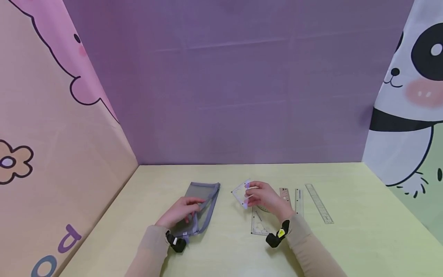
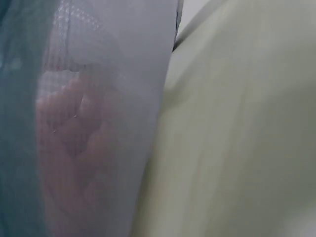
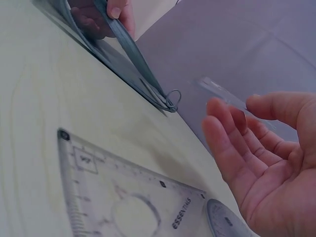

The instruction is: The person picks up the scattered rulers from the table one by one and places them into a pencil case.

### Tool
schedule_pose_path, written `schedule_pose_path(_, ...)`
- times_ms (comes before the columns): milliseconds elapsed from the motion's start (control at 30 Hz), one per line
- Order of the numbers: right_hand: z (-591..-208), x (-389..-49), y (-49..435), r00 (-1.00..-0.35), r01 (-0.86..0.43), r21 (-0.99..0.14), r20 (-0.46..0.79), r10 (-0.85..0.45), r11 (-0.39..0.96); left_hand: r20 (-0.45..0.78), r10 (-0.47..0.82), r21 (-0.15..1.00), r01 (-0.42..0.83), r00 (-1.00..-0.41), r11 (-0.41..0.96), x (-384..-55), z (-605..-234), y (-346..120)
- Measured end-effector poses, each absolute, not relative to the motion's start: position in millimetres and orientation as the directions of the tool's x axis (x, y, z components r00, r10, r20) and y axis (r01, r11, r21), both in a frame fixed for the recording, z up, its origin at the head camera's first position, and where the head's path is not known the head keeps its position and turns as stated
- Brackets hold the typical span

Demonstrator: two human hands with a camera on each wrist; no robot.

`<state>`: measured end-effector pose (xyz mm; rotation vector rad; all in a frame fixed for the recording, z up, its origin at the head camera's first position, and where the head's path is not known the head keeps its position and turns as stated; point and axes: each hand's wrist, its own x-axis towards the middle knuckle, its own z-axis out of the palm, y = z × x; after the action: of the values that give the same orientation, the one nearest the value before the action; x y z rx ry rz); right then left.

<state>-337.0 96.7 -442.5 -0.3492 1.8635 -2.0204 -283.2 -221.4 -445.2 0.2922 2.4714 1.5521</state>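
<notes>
My left hand [image 1: 183, 209] grips the opening edge of a grey mesh zip pouch [image 1: 199, 189]. In the right wrist view its thumb lies on the pouch's blue-grey edging [image 3: 132, 49], with fingers showing behind the mesh. Through the mesh [image 2: 123, 98], the left wrist view shows blurred fingers. My right hand [image 1: 264, 196] pinches a clear set square [image 1: 238, 192] between thumb and fingers, raised to the right of the pouch. Under that hand, a second clear set square [image 3: 98, 182] lies flat, beside a protractor [image 3: 224, 219] that the hand partly hides in the head view.
Right of the set squares lie a brownish ruler [image 1: 284, 193], partly behind the right hand, a short clear ruler [image 1: 299, 200] and a longer slanted one [image 1: 319, 204]. The pale table [image 1: 363, 231] meets a purple backdrop [image 1: 242, 96] and printed side panels.
</notes>
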Motion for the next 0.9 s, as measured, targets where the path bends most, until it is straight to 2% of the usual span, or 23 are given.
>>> schedule_pose_path(433, -445, -337, 94, -0.906, 0.113, -0.990, -0.068, -0.419, -0.084, -0.077, 0.232, 0.927, 0.016, -0.970, 0.374, -286, -446, -222)
schedule_pose_path(900, -445, -332, 78, -0.861, 0.046, -0.998, -0.022, -0.508, -0.035, -0.065, 0.197, 0.937, 0.007, -0.978, 0.348, -287, -447, -222)
